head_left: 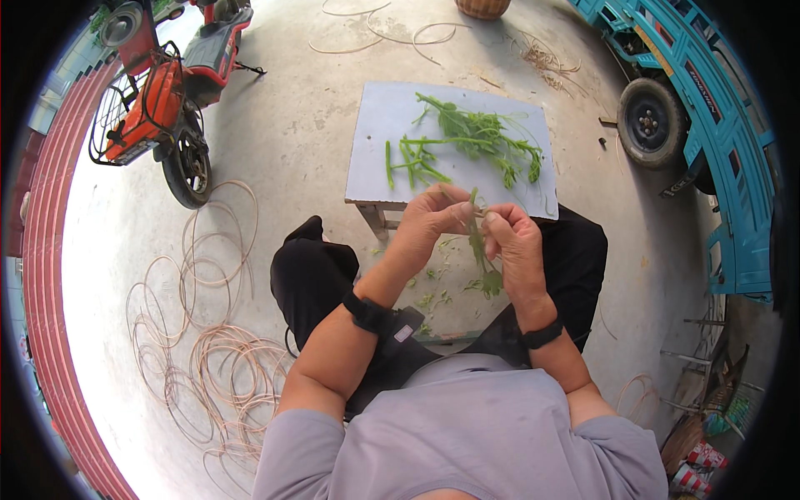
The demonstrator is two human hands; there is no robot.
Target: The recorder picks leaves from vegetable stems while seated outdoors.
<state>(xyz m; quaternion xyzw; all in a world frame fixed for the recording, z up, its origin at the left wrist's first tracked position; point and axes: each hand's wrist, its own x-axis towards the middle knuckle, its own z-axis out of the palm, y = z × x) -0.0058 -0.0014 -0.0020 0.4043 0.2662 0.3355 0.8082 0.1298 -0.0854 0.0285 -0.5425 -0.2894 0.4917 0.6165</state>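
Both hands are close together at the near edge of a small table (371,125) with a pale blue-grey top. Between them hangs a green leafy vine shoot (477,242), its leaf end pointing down over the floor. My left hand (435,218) pinches the shoot near its upper end. On the other side, my right hand (514,237) has thumb and forefinger closed on the same shoot. A pile of leafy green shoots (475,129) lies on the tabletop. To its left rest several short cut stems (389,164), just beyond my left hand.
Green scraps (429,298) litter the floor between my knees. Coils of thin cane strips (237,367) spread at the left. A red electric scooter (158,100) stands far left, and a blue cargo vehicle (708,108) at the right. A woven basket (483,7) sits at the far edge.
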